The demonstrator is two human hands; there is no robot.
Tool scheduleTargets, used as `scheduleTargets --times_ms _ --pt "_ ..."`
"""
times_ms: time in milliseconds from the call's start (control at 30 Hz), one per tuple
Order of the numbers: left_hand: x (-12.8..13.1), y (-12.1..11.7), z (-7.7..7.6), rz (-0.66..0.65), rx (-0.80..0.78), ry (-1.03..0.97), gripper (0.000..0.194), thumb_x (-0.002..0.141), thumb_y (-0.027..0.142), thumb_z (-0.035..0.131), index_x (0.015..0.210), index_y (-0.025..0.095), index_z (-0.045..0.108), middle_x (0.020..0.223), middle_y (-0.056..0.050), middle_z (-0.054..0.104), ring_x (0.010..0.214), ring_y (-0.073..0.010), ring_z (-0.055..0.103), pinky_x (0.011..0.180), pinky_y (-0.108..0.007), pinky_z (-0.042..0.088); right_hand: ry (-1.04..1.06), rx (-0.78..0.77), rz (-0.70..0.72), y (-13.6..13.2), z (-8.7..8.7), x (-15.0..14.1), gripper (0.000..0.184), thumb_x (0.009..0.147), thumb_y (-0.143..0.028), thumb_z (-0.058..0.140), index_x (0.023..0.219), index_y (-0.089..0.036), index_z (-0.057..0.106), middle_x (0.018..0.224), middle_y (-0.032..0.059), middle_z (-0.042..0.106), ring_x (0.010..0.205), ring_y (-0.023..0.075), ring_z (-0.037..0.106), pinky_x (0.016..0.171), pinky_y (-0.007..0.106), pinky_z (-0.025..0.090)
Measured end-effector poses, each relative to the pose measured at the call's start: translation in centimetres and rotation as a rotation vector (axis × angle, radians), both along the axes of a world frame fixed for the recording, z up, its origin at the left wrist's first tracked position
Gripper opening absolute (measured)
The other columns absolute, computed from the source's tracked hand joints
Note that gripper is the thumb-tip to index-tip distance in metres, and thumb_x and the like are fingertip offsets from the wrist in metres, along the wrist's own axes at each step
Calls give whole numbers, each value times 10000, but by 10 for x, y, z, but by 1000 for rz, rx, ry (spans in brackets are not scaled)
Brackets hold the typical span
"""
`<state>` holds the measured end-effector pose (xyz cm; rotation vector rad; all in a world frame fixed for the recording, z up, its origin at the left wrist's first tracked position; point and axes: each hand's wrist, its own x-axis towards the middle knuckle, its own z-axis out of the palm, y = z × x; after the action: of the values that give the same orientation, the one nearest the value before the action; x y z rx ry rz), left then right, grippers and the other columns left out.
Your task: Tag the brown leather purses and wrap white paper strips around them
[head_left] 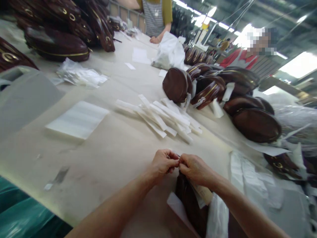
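Observation:
My left hand (pixel 162 162) and my right hand (pixel 195 169) meet above the table at lower centre. Both are closed in a pinch, fingertips nearly touching, at the upper end of a dark brown leather bag (pixel 189 203). A small dark tip shows between them; what it belongs to is too small to make out. Beneath my right wrist, a tan card (pixel 204 195) lies against the bag. White paper (pixel 178 206) sticks out on the bag's left, and a whitish translucent wrapping (pixel 218 216) lies on its right. My forearms frame the bag, whose lower end leaves the view.
White paper strips (pixel 164 117) lie loosely beyond my hands on the table (pixel 119 158). A white sheet stack (pixel 79 119) is at left. Brown bags (pixel 257 125) pile up at right, more bags (pixel 56 43) at far left. Two people stand across the table.

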<state>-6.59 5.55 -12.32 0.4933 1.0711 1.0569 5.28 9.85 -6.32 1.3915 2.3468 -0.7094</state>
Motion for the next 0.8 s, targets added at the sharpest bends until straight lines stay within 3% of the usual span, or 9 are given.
scheduleTargets --times_ms 100,267,433,533,633,800 --pt "2 0 0 108 -21 -39 217 483 161 696 650 123 563 467 50 529 336 -25 353 341 -157 203 24 5 -15 0 1 -1 222 733 -136 432 777 -141 649 767 80 686 646 142 561 548 219 319" --pt "1 2 2 183 -44 -120 304 410 195 747 641 123 563 509 29 569 324 -13 329 345 -162 157 99 -3 -66 -2 6 -2 231 729 -114 437 787 -153 657 743 53 681 636 127 555 554 212 327" --pt "0 2 2 60 -68 -326 351 414 223 787 667 107 574 536 9 577 329 5 300 364 -156 150 287 -173 -277 -2 10 8 171 725 -194 504 796 -144 651 572 -4 611 515 104 521 492 199 334" --pt "0 0 2 57 -98 -410 396 404 197 806 716 122 575 549 12 579 368 -6 351 395 -144 187 466 -308 -406 0 10 19 212 671 -231 580 844 -130 652 552 -34 573 486 85 468 469 193 317" --pt "1 -2 1 91 -78 -401 426 374 163 815 729 135 580 568 24 580 408 -23 406 417 -149 222 540 -367 -439 -1 10 26 255 618 -218 626 851 -122 664 524 -57 536 475 67 413 469 189 301" --pt "0 -4 1 80 7 -350 403 371 197 835 694 121 605 546 18 587 458 -57 480 497 -181 348 561 -348 -430 -6 15 28 289 615 -297 671 854 -137 694 589 -24 605 530 84 475 505 202 335"
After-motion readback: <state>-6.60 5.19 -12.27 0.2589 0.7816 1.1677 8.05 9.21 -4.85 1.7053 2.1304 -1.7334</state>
